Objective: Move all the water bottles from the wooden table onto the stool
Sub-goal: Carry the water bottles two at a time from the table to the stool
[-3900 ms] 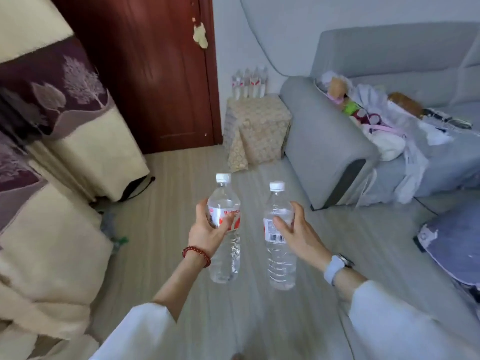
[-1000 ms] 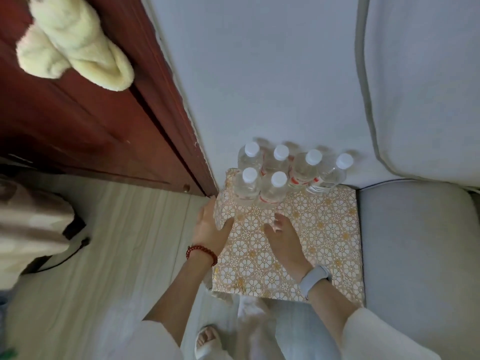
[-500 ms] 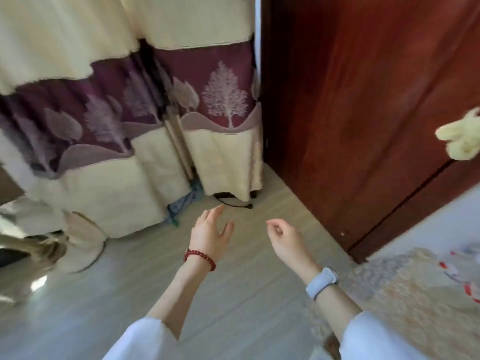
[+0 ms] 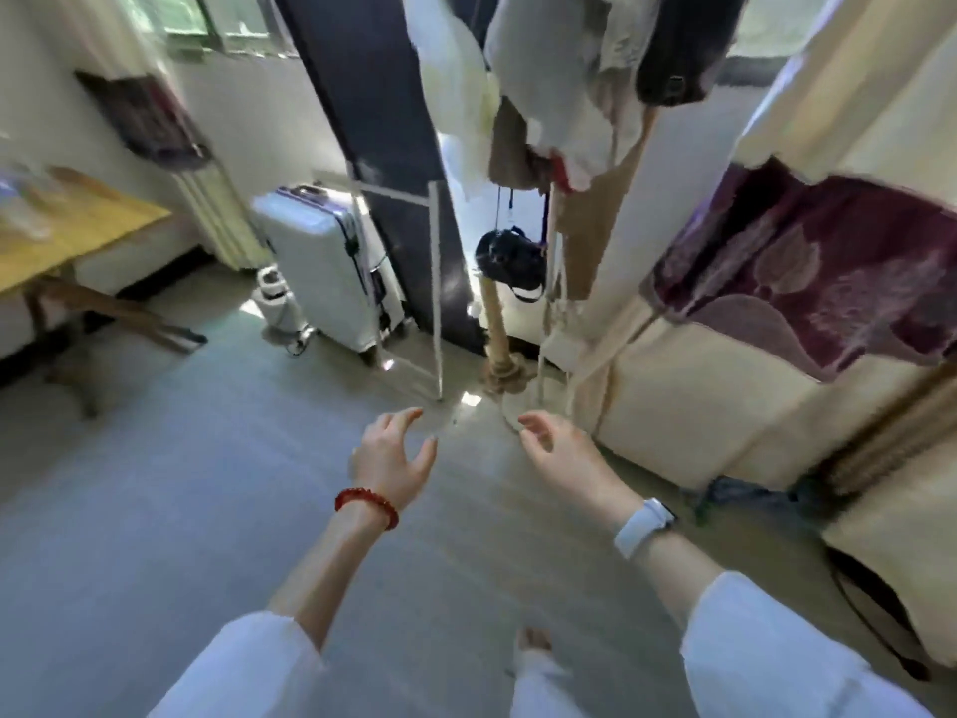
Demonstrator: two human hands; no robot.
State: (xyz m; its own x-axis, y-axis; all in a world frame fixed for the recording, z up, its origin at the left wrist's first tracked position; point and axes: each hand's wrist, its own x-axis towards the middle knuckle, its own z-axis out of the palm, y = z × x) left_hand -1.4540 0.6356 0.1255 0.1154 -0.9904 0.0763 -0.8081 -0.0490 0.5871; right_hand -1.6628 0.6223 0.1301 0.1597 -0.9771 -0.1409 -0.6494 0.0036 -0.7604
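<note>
Fingers first: on my left hand (image 4: pixel 393 461), the one with the red bead bracelet (image 4: pixel 366 502), the fingers (image 4: pixel 409 413) are spread and curled, gripping nothing. My right hand (image 4: pixel 562 456), above the pale blue wristband (image 4: pixel 643 526), is the same, fingers (image 4: pixel 533 420) loose and apart, empty. Both hang in front of me over the grey floor (image 4: pixel 155 510), white sleeves trailing back

So I'm between loads, I reckon, heading for more bottles. The yellow wooden table (image 4: pixel 77 225) sits far left, well apart from both hands. On its top there's a pale clear smear (image 4: pixel 20 199) that may be bottles, but it's too blurred to count. The stool isn't in view at all

To do this stretch well, I'd swing left toward that table, keep both hands open and ready, and take 1 bottle per hand around the middle, upright. Watch the table's splayed wooden leg (image 4: pixel 124 313) on the approach, and steer wide of the white hard-shell suitcase (image 4: pixel 326 272) and the white-framed standing mirror (image 4: pixel 409 282) ahead

Writing? None I can read: no labels on the suitcase, nothing legible on the cream and maroon leaf-patterned curtain (image 4: pixel 802 282) at right
</note>
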